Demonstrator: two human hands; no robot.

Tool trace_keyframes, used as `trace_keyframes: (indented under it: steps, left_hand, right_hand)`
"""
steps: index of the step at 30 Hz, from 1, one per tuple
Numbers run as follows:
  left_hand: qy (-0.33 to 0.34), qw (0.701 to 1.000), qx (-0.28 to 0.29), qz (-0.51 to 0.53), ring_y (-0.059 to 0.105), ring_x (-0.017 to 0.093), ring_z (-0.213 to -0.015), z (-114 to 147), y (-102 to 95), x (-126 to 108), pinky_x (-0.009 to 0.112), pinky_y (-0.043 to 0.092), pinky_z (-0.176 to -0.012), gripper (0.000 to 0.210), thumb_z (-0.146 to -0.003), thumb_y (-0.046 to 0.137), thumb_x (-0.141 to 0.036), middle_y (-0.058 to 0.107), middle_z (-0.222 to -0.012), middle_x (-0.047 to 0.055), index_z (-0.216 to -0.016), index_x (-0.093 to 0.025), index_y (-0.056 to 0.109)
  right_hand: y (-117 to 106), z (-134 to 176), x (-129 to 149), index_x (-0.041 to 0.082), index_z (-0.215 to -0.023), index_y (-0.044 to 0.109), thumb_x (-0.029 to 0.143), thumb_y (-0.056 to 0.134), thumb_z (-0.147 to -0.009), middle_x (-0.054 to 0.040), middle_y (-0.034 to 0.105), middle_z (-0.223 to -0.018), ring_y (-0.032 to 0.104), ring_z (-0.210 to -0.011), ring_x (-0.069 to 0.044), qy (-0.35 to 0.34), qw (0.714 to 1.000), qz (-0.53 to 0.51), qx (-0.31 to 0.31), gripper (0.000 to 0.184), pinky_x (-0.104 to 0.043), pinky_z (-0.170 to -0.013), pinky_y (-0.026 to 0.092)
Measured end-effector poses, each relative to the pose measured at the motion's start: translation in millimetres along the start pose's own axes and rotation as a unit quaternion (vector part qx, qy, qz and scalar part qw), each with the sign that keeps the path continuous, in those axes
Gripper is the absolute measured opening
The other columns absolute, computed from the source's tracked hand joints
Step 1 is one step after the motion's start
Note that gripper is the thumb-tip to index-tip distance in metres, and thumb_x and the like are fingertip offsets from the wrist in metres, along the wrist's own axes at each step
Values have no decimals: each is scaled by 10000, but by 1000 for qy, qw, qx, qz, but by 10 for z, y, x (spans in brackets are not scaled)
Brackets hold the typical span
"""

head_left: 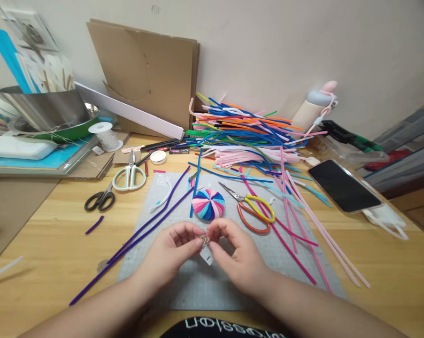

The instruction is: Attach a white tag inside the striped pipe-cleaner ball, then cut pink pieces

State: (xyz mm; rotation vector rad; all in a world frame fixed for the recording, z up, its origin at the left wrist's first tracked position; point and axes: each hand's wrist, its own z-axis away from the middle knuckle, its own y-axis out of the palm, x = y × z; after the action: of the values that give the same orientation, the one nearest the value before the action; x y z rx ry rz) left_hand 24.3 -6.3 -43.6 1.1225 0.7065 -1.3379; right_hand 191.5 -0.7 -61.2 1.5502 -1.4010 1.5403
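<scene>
Both hands meet over the grey cutting mat (183,291), fingertips pinched together. Between them is a small, gold-coloured, beaded-looking piece (204,239) on a white card tag (206,256); its exact kind is too small to make out. My left hand (173,246) grips it from the left, and my right hand (235,251) from the right. Just beyond the fingers lies a round ball of pipe cleaners (208,204) in pink, blue and white wedges. Scissors (254,210) with one yellow and one orange handle lie open to its right.
Purple pipe cleaners (141,234) lie left and pink ones (299,225) right. A heap of coloured pipe cleaners (247,126) sits at the back. White scissors (129,178), black scissors (101,199), a spool (104,136), a phone (345,185) and a bottle (312,108) stand or lie around.
</scene>
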Motion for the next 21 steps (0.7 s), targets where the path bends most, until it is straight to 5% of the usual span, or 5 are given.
trace_keyframes:
  steps: [7, 21]
  left_hand:
    - [-21, 996, 46, 73, 558, 103, -679, -38, -45, 59, 234, 411, -678, 148, -735, 710, -247, 671, -799, 23, -842, -153, 669]
    - [0, 995, 54, 79, 579, 136, -772, 3, -38, 2, 262, 395, -752, 148, -688, 745, -254, 669, -790, 6, -800, -179, 681]
  right_hand:
    - [-45, -45, 7, 214, -871, 568, 188, 539, -858, -6, 572, -819, 551, -761, -143, -17, 999, -25, 11, 41, -288, -702, 463]
    - [-40, -15, 21, 223, -839, 588, 202, 559, -849, -2, 583, -782, 567, -743, -143, -36, 998, -44, 7, 37, -293, -691, 471]
